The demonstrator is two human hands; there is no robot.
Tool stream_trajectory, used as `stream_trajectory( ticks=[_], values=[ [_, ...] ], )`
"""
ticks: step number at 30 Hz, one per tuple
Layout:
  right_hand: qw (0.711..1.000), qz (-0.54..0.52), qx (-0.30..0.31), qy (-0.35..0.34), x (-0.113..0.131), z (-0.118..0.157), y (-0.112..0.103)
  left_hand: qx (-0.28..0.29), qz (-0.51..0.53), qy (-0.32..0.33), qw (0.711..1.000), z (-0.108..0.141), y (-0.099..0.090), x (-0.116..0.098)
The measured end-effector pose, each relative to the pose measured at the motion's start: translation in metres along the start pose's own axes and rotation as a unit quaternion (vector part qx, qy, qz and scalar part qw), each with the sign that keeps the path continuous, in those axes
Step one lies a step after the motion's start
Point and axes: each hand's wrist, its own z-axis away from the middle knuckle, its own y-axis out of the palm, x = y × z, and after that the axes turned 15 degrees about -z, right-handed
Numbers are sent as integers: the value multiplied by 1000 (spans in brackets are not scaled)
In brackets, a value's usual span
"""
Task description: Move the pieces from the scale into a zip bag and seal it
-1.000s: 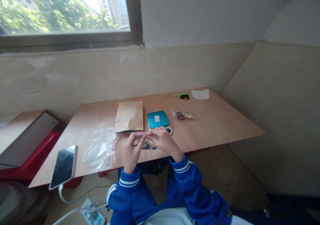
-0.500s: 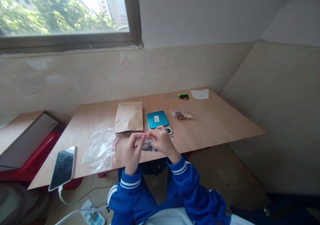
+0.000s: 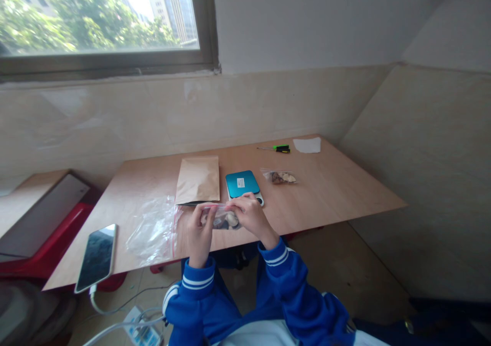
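From the head camera, the bare left hand (image 3: 199, 231) and bare right hand (image 3: 251, 218) both grip a clear red-zip plastic bag (image 3: 224, 219) of dark and pale pieces; the bag lies between them, held just above the light wooden table (image 3: 307, 192), just before a teal-topped digital scale (image 3: 241, 184) and a flat brown kraft-paper envelope (image 3: 197, 180).

The person wears a bright blue track jacket (image 3: 295, 289) of slightly glossy fabric, its left sleeve (image 3: 192, 305) and right sleeve (image 3: 286, 279) each ending in a cuff ringed by two white stripes (image 3: 198, 280). A further white stripe (image 3: 171, 296) curves round the upper left sleeve (the same clean white as the garment (image 3: 253, 336) showing down the jacket's open front). The left hand (image 3: 199, 228) and right hand (image 3: 251, 215) are bare.
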Motion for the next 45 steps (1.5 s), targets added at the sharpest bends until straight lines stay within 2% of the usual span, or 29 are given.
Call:
stream_trajectory(
  ticks=[4, 11, 19, 22, 28, 32, 37, 41, 45],
  values=[
    [1000, 27, 0, 0, 0, 0, -1, 48, 35, -11, 998, 0, 2, -7],
    [998, -12, 63, 25, 0, -2, -11, 35, 36, -25, 998, 0, 3, 5],
    [999, 30, -6, 10, -3, -1, -9, 53, 47, -26, 997, -2, 0, -2],
    [1000, 24, 4, 13, -3, -1, -11, 66, 62, -21, 996, -2, 2, -1],
    [996, -18, 80, 40, -3, -1, -23, 30, 28, -9, 999, -4, 0, 11],
    [998, 6, 42, 53, -8, 1, -24, 16, -3, 20, 1000, -5, -4, 13],
    [999, 34, 0, 36, -8, 2, -17, 25, 4, 1, 1000, -4, -1, 10],
    [999, 12, 20, 29, -8, 3, -19, 5, 31, -21, 999, -3, 0, 13],
    [998, 4, 33, 49, -13, 6, -26, -14, 39, -54, 998, -5, -1, 22]
  ],
)
